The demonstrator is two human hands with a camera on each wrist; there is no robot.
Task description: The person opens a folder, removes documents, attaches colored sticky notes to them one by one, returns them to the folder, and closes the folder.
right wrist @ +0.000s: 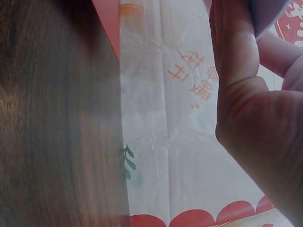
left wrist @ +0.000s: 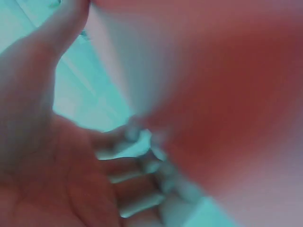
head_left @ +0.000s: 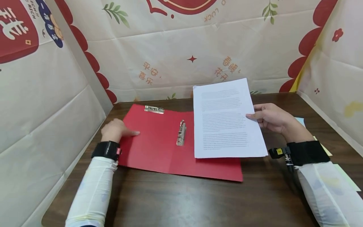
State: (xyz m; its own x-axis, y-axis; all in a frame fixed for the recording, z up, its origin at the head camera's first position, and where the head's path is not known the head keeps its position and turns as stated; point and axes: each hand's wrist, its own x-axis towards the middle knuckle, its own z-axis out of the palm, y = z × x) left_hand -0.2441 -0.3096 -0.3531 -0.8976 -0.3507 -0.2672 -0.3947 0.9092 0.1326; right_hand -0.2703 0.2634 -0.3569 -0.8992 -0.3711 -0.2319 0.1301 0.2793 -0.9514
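A red folder (head_left: 153, 148) lies spread open on the table, with a metal clip (head_left: 154, 109) near its top edge and another metal clip (head_left: 181, 134) by the middle. My left hand (head_left: 114, 130) grips the folder's left edge, thumb on top; in the left wrist view, the fingers (left wrist: 137, 182) meet the edge of the blurred red cover (left wrist: 222, 94). A stack of white printed sheets (head_left: 224, 123) is tilted up over the folder's right half, hiding part of it. My right hand (head_left: 273, 118) pinches the stack's right edge, with the thumb on the printed side.
The dark wooden table (head_left: 158, 205) carries a blue sheet (head_left: 300, 121), a yellow sheet (head_left: 326, 148) and a pale green sheet (head_left: 347, 176), partly behind my right arm. Printed fabric (head_left: 175, 47) stands at the back and along both sides.
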